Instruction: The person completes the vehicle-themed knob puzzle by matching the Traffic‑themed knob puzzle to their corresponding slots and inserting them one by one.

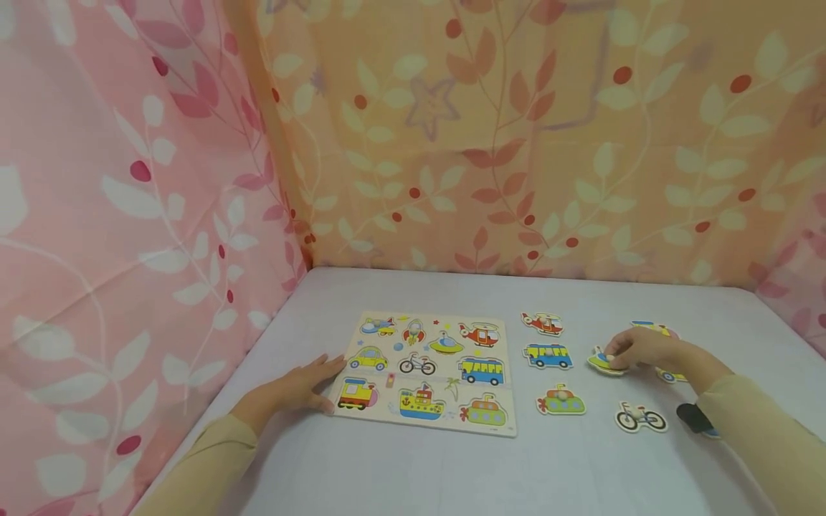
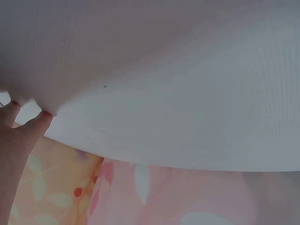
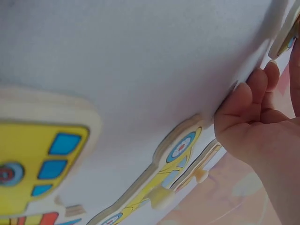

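Note:
My left hand (image 1: 293,389) rests at the left edge of a wooden vehicle puzzle board (image 1: 390,412), fingers fairly straight, fingertips on its side. In the left wrist view only part of that hand (image 2: 23,131) shows, low at the left. To the right of the board, my right hand (image 1: 648,351) pinches a flying saucer puzzle piece (image 1: 601,365), thumb and fingertips at its knob. The piece is tilted close over the table. In the right wrist view the saucer piece (image 3: 286,40) is mostly cut off at the upper right corner.
Left of my right hand lie helicopter (image 1: 542,324), bus (image 1: 548,356) and submarine (image 1: 560,401) pieces. A bicycle piece (image 1: 640,417) lies nearer me. Under my right arm, a yellow car piece (image 3: 168,176) and others are partly hidden. Patterned curtains (image 1: 452,143) border the white table (image 1: 452,473).

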Demonstrator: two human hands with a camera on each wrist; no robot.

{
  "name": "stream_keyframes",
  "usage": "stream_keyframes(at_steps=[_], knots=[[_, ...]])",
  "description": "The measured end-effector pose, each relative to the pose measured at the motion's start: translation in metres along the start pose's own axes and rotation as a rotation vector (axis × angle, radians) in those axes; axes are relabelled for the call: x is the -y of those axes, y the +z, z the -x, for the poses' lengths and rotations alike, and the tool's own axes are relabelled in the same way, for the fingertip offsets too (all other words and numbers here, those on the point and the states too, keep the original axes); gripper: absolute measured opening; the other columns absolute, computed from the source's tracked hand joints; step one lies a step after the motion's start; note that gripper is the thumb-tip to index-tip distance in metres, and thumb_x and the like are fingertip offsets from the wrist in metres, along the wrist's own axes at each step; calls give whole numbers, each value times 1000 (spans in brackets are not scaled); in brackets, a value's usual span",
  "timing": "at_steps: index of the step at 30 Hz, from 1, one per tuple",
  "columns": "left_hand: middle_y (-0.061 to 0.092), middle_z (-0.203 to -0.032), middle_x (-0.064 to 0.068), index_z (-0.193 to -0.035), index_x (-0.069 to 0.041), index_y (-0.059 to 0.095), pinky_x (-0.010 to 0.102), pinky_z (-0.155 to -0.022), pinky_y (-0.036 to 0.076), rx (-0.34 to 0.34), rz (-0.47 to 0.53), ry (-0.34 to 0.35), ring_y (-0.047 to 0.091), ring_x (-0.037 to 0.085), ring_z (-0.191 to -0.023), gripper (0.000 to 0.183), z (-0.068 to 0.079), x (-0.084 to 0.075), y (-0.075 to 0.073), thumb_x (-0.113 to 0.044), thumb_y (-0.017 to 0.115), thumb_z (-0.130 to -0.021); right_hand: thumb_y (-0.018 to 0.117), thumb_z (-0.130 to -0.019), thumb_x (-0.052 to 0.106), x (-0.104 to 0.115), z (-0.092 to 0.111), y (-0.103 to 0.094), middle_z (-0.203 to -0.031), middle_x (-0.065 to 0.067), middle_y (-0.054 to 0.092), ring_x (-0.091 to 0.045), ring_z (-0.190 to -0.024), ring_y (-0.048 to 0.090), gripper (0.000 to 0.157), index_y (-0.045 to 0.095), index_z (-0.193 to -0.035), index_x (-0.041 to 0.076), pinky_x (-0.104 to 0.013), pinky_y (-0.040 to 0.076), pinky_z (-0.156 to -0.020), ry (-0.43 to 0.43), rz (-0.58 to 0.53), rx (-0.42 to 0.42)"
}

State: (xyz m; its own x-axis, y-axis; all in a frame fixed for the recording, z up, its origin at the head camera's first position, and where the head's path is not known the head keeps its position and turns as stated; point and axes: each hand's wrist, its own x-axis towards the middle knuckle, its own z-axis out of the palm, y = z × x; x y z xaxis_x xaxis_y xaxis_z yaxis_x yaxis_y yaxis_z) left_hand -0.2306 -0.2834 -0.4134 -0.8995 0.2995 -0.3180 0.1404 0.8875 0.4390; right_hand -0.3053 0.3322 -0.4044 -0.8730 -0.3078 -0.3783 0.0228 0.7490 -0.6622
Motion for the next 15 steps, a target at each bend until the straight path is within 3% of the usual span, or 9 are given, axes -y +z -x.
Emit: stream_keyframes(at_steps=[6, 15], knots=[[23, -159, 14, -154, -19, 31, 68, -110, 10, -6, -11, -14, 10, 39, -146, 96, 0, 2, 2, -37, 82, -74, 73, -86, 16, 7, 2, -2, -86, -1, 61, -22, -82, 48, 19, 67, -99, 3, -34, 40, -68, -8, 26, -35], [23, -159, 14, -153, -18, 31, 68, -109, 11, -3, -14, -5, 11, 39, -146, 95, 1, 1, 2, -36, 82, -75, 71, -89, 22, 23, 5, -3, -95, -3, 63, -26, -95, 51, 27, 66, -104, 0, -46, 42, -85, -30, 41, -57]])
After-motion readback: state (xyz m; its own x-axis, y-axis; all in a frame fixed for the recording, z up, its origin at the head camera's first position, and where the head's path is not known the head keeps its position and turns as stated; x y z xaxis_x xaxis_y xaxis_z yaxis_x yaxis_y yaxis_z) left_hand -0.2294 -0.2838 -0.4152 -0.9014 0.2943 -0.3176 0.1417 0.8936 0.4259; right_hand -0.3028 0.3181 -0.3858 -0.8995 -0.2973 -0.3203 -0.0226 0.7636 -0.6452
